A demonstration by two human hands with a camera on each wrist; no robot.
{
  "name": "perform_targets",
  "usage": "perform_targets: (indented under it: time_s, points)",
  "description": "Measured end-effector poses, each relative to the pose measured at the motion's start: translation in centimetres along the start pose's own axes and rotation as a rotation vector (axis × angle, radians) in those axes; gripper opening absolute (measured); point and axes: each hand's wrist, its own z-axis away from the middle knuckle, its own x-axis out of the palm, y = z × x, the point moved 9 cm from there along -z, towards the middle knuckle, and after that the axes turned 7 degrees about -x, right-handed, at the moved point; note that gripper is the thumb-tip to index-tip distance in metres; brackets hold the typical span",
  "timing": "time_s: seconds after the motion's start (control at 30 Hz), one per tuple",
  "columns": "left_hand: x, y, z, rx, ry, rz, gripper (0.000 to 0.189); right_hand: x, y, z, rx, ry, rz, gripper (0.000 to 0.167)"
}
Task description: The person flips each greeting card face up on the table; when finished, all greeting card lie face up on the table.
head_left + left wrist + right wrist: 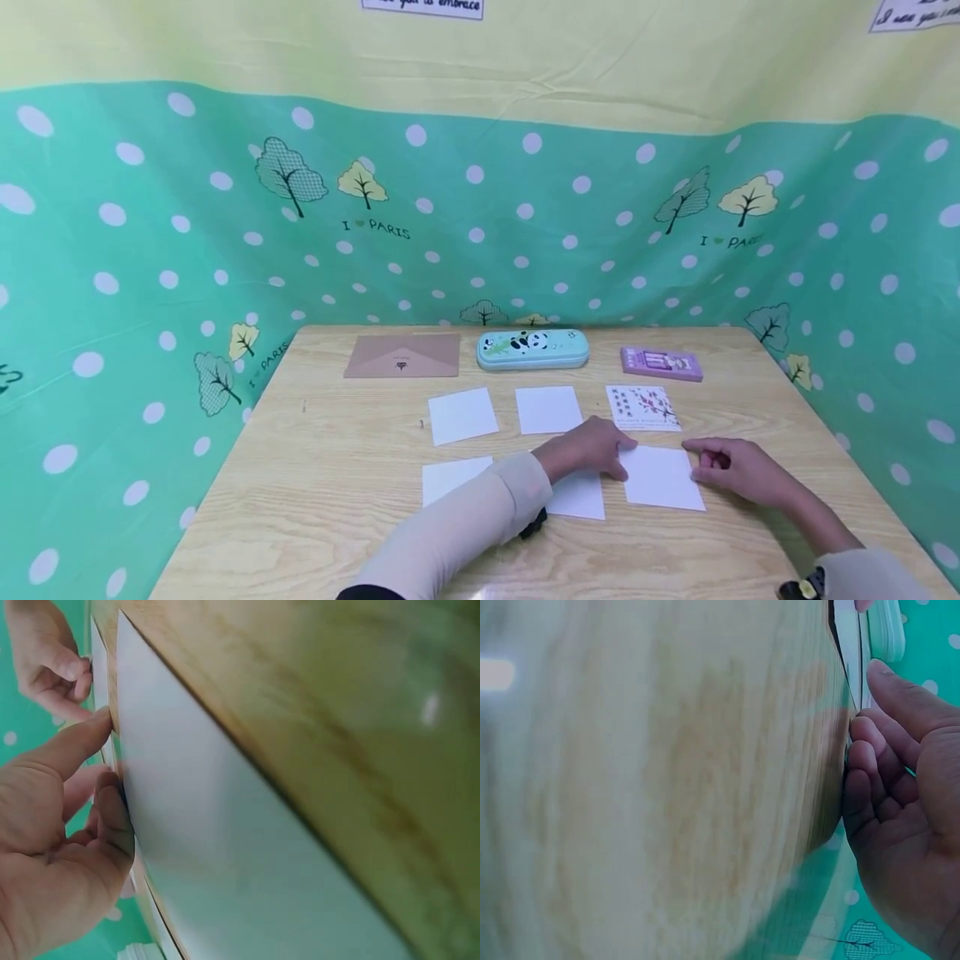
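A square white card [662,479] lies flat at the right end of the nearer row, between both hands. At its left edge, the thumb and fingertips of my left hand [595,447] touch it; this hand [67,832] also covers part of the neighbouring white card [581,496]. My right hand [742,473] has its thumb and index finger at the card's right edge. The other fingers of the right hand [907,772] are loosely bent and rest on the table. Just behind is a card printed with red blossoms and dark characters [643,408].
Two white cards [463,417] [549,410] lie in the farther row; another white card [453,478] is partly under my left sleeve. A brown envelope [401,357], a panda pencil case [532,350] and a purple box [662,364] line the table's back. A dotted green cloth surrounds it.
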Motion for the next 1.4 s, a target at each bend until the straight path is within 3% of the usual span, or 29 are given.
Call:
perform_targets:
  time_s: [0.27,0.5,0.7,0.8,0.93,1.03,1.17,1.27,1.4]
  points:
    - [-0.2,-0.1,-0.4,-0.028,-0.017,0.008,0.06,0.2,-0.2,0.1,0.002,-0.003,-0.022,0.045]
    - [-0.5,-0.2,-0.6,-0.082,-0.028,0.008,0.056,0.2,-0.1,-0.4,0.058,0.011,-0.081,0.032]
    - [-0.6,-0.2,-0.3,-0.113,-0.042,0.024,0.055,0.3,-0.3,-0.7,0.072,-0.02,-0.166,0.035]
    - [-0.5,0.0,-0.4,-0.086,-0.037,-0.003,0.055,0.3,-0.3,-0.7,0.067,-0.032,-0.213,0.041]
    - [-0.4,0.7,-0.4,0.025,-0.023,-0.086,0.058,0.2,-0.4,-0.6,0.056,-0.035,-0.243,0.05]
    - [-0.7,1.2,-0.3,0.087,-0.008,-0.132,0.058,0.1,-0.1,-0.5,0.086,-0.023,-0.241,0.047]
    - [-0.9,1.0,-0.3,0.067,0.002,-0.112,0.045,0.2,0.5,-0.3,0.126,-0.027,-0.25,0.031]
    - [-0.9,0.7,-0.5,0.047,0.016,-0.085,0.032,0.2,0.5,-0.3,0.108,-0.027,-0.275,0.023]
    - [-1.3,0.8,-0.6,0.101,0.059,-0.056,0.027,-0.3,0.4,-0.2,0.079,0.006,-0.327,0.021]
